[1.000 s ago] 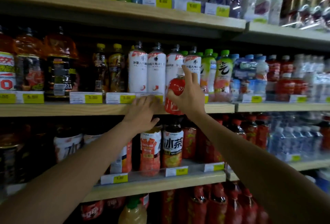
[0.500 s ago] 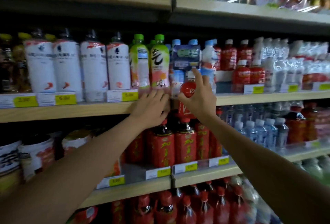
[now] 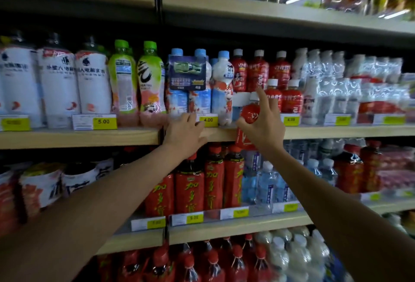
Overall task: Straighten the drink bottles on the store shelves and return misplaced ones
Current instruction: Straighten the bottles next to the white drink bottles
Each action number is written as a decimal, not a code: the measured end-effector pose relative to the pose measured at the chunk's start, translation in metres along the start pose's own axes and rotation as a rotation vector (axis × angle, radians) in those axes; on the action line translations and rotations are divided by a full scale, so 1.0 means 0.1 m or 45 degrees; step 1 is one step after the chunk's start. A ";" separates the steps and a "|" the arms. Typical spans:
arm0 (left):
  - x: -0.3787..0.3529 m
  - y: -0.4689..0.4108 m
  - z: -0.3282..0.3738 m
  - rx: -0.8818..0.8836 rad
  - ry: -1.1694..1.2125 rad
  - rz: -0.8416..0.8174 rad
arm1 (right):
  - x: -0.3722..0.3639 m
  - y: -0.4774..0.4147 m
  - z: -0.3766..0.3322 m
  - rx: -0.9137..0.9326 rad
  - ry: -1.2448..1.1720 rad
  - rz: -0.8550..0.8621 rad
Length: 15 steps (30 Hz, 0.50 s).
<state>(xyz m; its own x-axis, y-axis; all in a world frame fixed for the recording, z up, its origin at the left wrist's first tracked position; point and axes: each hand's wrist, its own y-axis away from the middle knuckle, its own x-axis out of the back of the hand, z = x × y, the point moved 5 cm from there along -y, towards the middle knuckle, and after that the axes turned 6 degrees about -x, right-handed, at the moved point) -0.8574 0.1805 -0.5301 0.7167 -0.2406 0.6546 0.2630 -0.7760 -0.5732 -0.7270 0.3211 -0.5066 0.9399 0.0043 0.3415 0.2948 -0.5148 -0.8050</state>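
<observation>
**While the red bottle hangs before the shelf, one grip has its shoulder**

Since it is a small plastic drink bottle and likely full, the red bottle (image 3: pixel 249 114) should feel light but dense. It looks stiff enough to squeeze and its label a little slick, so it is best taken round the shoulder or waist, not the cap. It sits right of centre in the frame, in front of the middle shelf (image 3: pixel 89 138) lip, cap up and leaning slightly, just left of the short white-capped red bottles (image 3: pixel 283 99). The right grip (image 3: pixel 266 130) pinches its shoulder with thumb and curled fingers, index finger raised free. The left grip (image 3: pixel 185 133) holds nothing — fingers loosely spread, resting on the shelf edge by the 4.00 price tag (image 3: pixel 207 120).
</observation>
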 end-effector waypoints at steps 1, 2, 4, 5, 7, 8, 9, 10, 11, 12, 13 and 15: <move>0.01 -0.06 0.12 0.035 0.056 -0.002 | 0.04 -0.04 0.04 0.006 0.006 0.008; 0.02 -0.11 0.25 0.046 0.107 0.007 | 0.08 -0.09 0.08 0.007 0.005 0.018; 0.00 -0.15 0.44 0.035 0.097 0.050 | 0.15 -0.19 0.13 0.021 -0.036 0.043; -0.02 -0.16 0.45 0.034 0.065 0.076 | 0.19 -0.24 0.15 0.027 -0.070 0.068; -0.03 -0.19 0.41 0.021 0.025 0.120 | 0.26 -0.33 0.16 0.025 -0.135 0.112; -0.04 -0.19 0.40 0.004 0.015 0.118 | 0.28 -0.36 0.16 0.029 -0.168 0.117; -0.05 -0.19 0.41 -0.016 0.012 0.110 | 0.31 -0.38 0.16 0.026 -0.208 0.131; -0.05 -0.21 0.42 -0.029 0.017 0.098 | 0.35 -0.40 0.16 0.021 -0.249 0.155; -0.04 -0.22 0.43 -0.042 0.033 0.082 | 0.37 -0.44 0.14 0.018 -0.287 0.176; -0.02 -0.25 0.43 -0.063 0.062 0.062 | 0.39 -0.47 0.13 0.013 -0.316 0.194; 0.00 -0.28 0.42 -0.090 0.095 0.043 | 0.39 -0.52 0.11 0.014 -0.336 0.210; 0.04 -0.34 0.41 -0.125 0.156 0.009 | 0.37 -0.60 0.05 0.040 -0.343 0.234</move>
<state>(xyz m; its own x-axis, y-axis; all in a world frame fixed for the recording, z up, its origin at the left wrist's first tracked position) -0.8373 0.2294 -0.5282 0.6324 -0.3109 0.7096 0.1895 -0.8261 -0.5308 -0.7092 0.3566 -0.4479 0.9884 0.1424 0.0522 0.1175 -0.5014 -0.8572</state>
